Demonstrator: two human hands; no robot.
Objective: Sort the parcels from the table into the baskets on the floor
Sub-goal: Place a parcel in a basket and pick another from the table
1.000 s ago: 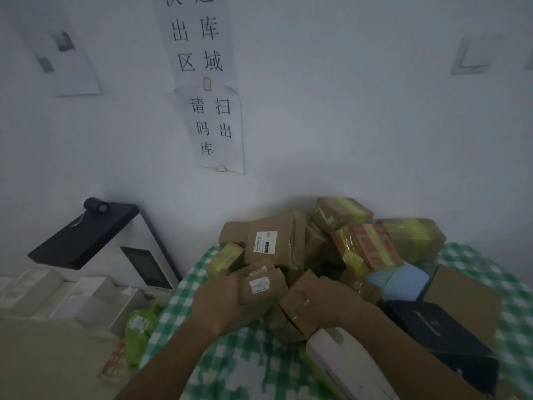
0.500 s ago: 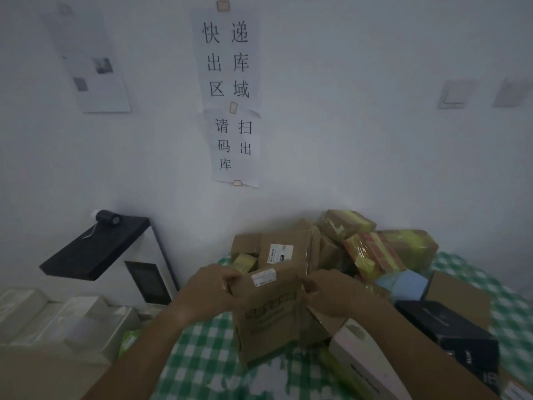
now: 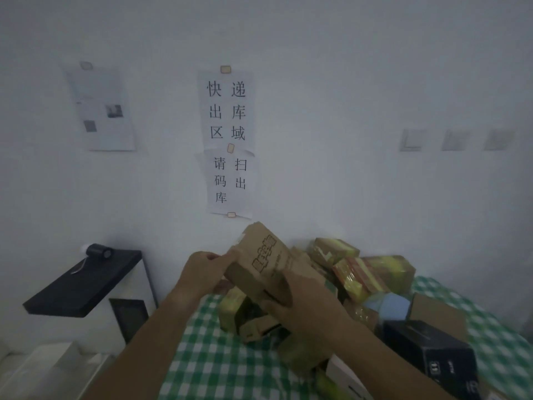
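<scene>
You held one brown parcel (image 3: 266,262) aloft, left hand (image 3: 202,271) pinching, right hand (image 3: 300,306) gripping; pile (image 3: 360,272) covered table's (image 3: 219,362) far edge, baskets unseen.

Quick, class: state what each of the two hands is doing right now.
Left hand: grips the brown cardboard parcel at its left end.
Right hand: grips the same parcel from below.

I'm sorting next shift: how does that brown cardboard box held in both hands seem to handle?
The brown cardboard box probably stays stiff: its faces look flat where the left hand and right hand grip it. It seems light, held tilted above the pile. Its torn upper edge suggests the cardboard may crush or tear.
</scene>
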